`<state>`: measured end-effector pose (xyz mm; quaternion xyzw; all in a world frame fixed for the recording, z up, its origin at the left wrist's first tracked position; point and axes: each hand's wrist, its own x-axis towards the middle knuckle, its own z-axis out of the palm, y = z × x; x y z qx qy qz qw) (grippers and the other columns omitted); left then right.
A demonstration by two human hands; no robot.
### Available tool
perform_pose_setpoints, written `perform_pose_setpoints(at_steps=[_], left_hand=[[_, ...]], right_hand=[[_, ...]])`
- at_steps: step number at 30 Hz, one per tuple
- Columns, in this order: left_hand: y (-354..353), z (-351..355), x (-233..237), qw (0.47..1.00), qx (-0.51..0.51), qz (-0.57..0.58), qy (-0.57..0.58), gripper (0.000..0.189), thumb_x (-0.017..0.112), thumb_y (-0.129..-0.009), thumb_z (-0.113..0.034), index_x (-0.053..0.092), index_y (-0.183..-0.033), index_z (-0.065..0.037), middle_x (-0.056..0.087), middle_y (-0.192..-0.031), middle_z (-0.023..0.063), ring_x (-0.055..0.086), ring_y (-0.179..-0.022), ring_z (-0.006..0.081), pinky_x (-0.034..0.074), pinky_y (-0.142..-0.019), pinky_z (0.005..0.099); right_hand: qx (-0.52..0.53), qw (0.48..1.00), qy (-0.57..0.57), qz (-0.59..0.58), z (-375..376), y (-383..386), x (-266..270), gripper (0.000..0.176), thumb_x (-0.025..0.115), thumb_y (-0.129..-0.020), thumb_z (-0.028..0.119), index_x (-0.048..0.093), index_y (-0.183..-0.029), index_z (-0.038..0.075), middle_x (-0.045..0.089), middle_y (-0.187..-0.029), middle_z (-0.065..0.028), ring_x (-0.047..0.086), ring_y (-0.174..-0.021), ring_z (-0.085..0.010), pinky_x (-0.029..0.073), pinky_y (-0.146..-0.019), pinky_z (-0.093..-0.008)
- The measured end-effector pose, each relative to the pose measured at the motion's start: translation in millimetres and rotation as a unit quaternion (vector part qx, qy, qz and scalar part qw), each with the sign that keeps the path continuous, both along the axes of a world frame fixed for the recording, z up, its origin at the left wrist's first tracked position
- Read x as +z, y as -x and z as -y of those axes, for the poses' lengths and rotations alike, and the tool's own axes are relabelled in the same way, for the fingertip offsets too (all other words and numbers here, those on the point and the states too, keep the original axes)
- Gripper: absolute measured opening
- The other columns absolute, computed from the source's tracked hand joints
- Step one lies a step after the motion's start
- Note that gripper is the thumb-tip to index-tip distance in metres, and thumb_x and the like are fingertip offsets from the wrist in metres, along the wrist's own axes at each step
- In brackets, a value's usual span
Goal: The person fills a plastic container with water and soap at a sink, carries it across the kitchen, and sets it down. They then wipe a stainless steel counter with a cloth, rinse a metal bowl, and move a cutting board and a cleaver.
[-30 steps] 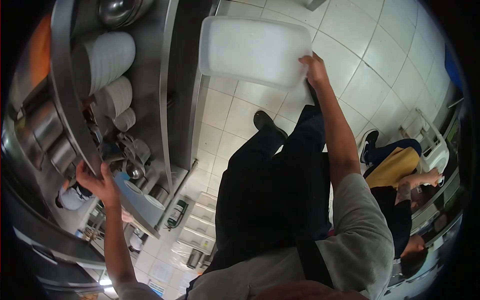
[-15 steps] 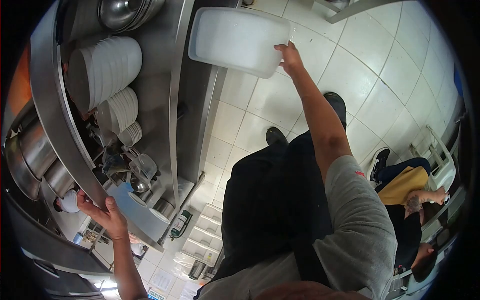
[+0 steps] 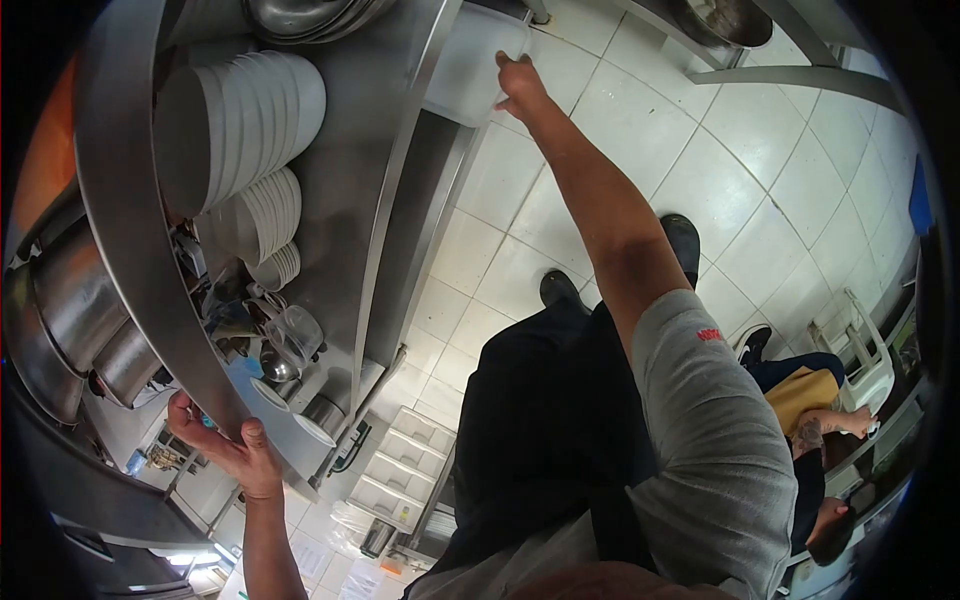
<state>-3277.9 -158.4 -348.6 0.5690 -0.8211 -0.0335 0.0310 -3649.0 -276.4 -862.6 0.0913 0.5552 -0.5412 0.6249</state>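
Right hand [image 3: 518, 88], fingers pinched on the rim of the white plastic tub [image 3: 468, 62] half hidden behind the steel counter [image 3: 400, 170]; tub looks light, stiff, maybe slick, best gripped at the rim; left hand [image 3: 232, 448] has fingers curled round the shelf rail [image 3: 130, 230].

**A:** Illumination?

**B:** Bright and even. The pale floor tiles [image 3: 760, 170] at upper right reflect it softly, with only faint shadow near the shoes. The steel shelf [image 3: 130, 200] at left carries long streaks of glare. The stacked white bowls [image 3: 240, 120] are well lit, their rims distinct. A lamp strip [image 3: 190, 560] at the lower left is blown out.

**A:** Optical quality?

**B:** Strong fisheye distortion. Straight edges bow and a black vignette fills the corners. The centre is sharp. The right hand [image 3: 520, 85] and white tub [image 3: 470, 60] at top centre look slightly soft. The left hand [image 3: 235, 450], at lower left, sits in shade.
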Motion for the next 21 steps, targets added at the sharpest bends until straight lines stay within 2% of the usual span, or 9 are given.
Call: perform_pose_setpoints(at_steps=[5,10,12,15,17,18,19,20,21], left_hand=[[10,2,-1,1.0,-0.014,0.004,0.013,0.096,0.065,-0.092,-0.07,0.026,-0.15,-0.004,0.041,-0.134,0.0137,0.046,-0.12,0.0247,0.04,-0.102,0.0409],[21,2,3,0.999,-0.008,0.044,0.027,0.102,0.06,-0.088,-0.079,0.033,-0.146,0.001,0.037,-0.138,0.0172,0.039,-0.129,0.0303,0.032,-0.11,0.0482],[27,3,0,0.996,-0.007,0.063,0.061,0.107,0.057,-0.084,-0.085,0.034,-0.143,0.002,0.042,-0.13,0.0192,0.044,-0.121,0.0338,0.037,-0.106,0.048],[32,3,7,0.998,0.013,0.039,0.048,0.108,0.067,-0.08,-0.081,0.038,-0.141,0.004,0.042,-0.133,0.02,0.045,-0.125,0.0352,0.037,-0.107,0.0483],[25,5,4,0.998,0.002,0.011,0.06,0.106,0.071,-0.079,-0.078,0.04,-0.14,0.004,0.042,-0.135,0.0206,0.045,-0.124,0.0358,0.037,-0.107,0.0481],[23,5,3,0.997,-0.017,-0.013,0.07,0.104,0.075,-0.078,-0.075,0.042,-0.139,0.003,0.042,-0.136,0.0212,0.046,-0.124,0.0363,0.038,-0.107,0.048],[23,5,6,0.997,-0.007,-0.017,0.071,0.104,0.075,-0.078,-0.075,0.042,-0.139,0.003,0.042,-0.136,0.0212,0.046,-0.124,0.0363,0.038,-0.107,0.048],[26,5,8,0.997,-0.014,-0.005,0.082,0.1,0.078,-0.078,-0.071,0.045,-0.138,0.002,0.044,-0.135,0.0213,0.047,-0.123,0.037,0.038,-0.106,0.0483],[30,5,12,0.996,-0.019,0.005,0.092,0.096,0.081,-0.077,-0.067,0.048,-0.136,0.002,0.046,-0.134,0.0214,0.048,-0.122,0.0378,0.038,-0.105,0.0487]], right_hand=[[0.025,0.998,-0.014,-0.06,31,-15,5,0.097,0.064,-0.1,0.034,-0.002,-0.164,0.003,0.027,-0.163,-0.0318,0.037,-0.146,-0.0499,0.041,-0.11,-0.065],[0.043,0.997,0.068,-0.004,32,-13,13,0.099,0.066,-0.1,0.036,-0.002,-0.166,0.007,0.017,-0.17,-0.0245,0.033,-0.151,-0.0422,0.033,-0.119,-0.0541],[0.073,0.994,0.08,-0.027,27,-19,12,0.099,0.066,-0.1,0.038,-0.001,-0.166,0.007,0.019,-0.17,-0.0246,0.033,-0.151,-0.0407,0.033,-0.119,-0.052],[0.198,0.97,0.099,-0.105,-12,-37,0,0.098,0.067,-0.099,0.046,0.007,-0.166,0.006,0.026,-0.167,-0.0251,0.034,-0.151,-0.0375,0.035,-0.117,-0.0498],[0.26,0.962,0.077,-0.038,-69,-57,32,0.096,0.065,-0.098,0.054,0.014,-0.165,0.007,0.03,-0.166,-0.0253,0.036,-0.15,-0.0353,0.039,-0.115,-0.0431],[0.312,0.948,0.054,-0.019,-98,-64,59,0.092,0.066,-0.098,0.05,0.017,-0.165,0.01,0.032,-0.164,-0.0254,0.04,-0.147,-0.0337,0.044,-0.11,-0.0409],[0.402,0.865,0.25,-0.166,-155,-98,-41,0.089,0.075,-0.092,0.031,0.026,-0.164,0.012,0.038,-0.16,-0.0267,0.049,-0.137,-0.0341,0.046,-0.108,-0.0422],[0.454,0.86,0.211,-0.103,-190,-101,-9,0.094,0.079,-0.08,0.006,0.034,-0.161,0.013,0.035,-0.16,-0.0289,0.049,-0.137,-0.0357,0.045,-0.112,-0.0419],[0.526,0.843,0.109,-0.009,-203,-84,85,0.1,0.08,-0.07,-0.003,0.038,-0.159,0.017,0.033,-0.16,-0.0283,0.049,-0.138,-0.0372,0.04,-0.119,-0.0393]])
